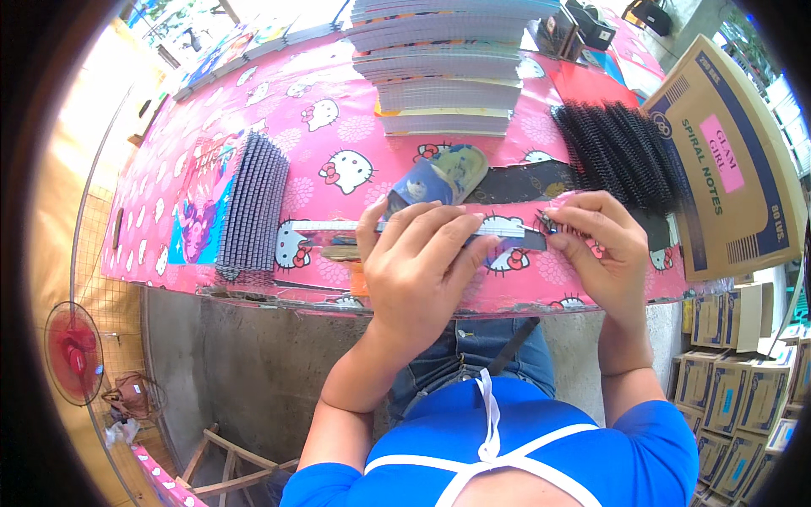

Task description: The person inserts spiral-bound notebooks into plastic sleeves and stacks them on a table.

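Note:
My left hand (425, 264) is wrapped over a thin notebook (505, 226), which is held edge-on above the table's near side. My right hand (598, 245) pinches at the notebook's right end, where a small dark bit of spiral wire (545, 223) shows between thumb and fingers. How far the wire runs along the edge is hard to make out. Just beyond my left hand lies a rounded, slipper-shaped piece (441, 176) with a blue and yellow print. Under my left hand, an orange and brown item (342, 253) is partly hidden.
Spiral-bound notebooks (252, 203) are stacked at the left. A tall pile of unbound notebooks (452, 72) rises at the back. Black spiral coils (612, 152) lie at the right beside a cardboard box (731, 160). The pink-covered table (325, 190) has its edge near my waist.

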A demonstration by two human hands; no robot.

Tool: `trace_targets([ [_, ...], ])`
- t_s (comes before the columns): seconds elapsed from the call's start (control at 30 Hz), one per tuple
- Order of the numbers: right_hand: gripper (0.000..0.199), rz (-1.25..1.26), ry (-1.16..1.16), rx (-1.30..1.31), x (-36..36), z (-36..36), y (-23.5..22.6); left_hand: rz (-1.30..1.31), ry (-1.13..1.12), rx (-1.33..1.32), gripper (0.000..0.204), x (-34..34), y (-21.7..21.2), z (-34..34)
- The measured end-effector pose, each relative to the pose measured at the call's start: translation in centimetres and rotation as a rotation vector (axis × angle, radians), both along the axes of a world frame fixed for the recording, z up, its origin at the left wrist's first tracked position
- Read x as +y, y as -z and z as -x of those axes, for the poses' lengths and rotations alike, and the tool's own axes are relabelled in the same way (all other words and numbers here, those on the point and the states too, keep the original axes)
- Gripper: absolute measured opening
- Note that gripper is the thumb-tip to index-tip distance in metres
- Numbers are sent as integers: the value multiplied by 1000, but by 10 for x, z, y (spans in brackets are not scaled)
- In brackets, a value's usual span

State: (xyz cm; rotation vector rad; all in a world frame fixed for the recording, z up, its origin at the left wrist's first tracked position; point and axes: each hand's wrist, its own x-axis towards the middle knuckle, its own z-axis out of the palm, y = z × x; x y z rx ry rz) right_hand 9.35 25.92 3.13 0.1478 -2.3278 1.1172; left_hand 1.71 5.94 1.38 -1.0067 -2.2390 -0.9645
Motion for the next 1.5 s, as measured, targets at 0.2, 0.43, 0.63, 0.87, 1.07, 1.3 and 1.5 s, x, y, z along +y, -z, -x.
trace_targets([
  [0.2, 26, 11, -64, 19, 1, 9, 5, -95, -47, 32, 20, 4, 2, -5],
  [0.43, 19, 189, -286, -248, 10, 15, 4, -97, -75, 13, 23, 4, 5, -6],
  [0.63, 18, -152, -136, -104, -8, 4, -3, -81, -47, -30, 25, 1, 2, -7],
  [0.87, 19, -484, -330, -199, -5, 18, -27, -94, -23, 18, 26, -5, 8, -10],
  [1.07, 45, -704, -401, 82, 16, 126, 22, -126, -19, 55, 30, -4, 13, -13],
  [1.3, 39, -533, -275, -276, 14, 135, 71, -180, -96, 22, 39, -3, 6, -9],
  [1.5, 35, 676, -873, -70, 58, 81, 59, -186, -26, 27, 33, -3, 14, 2],
])
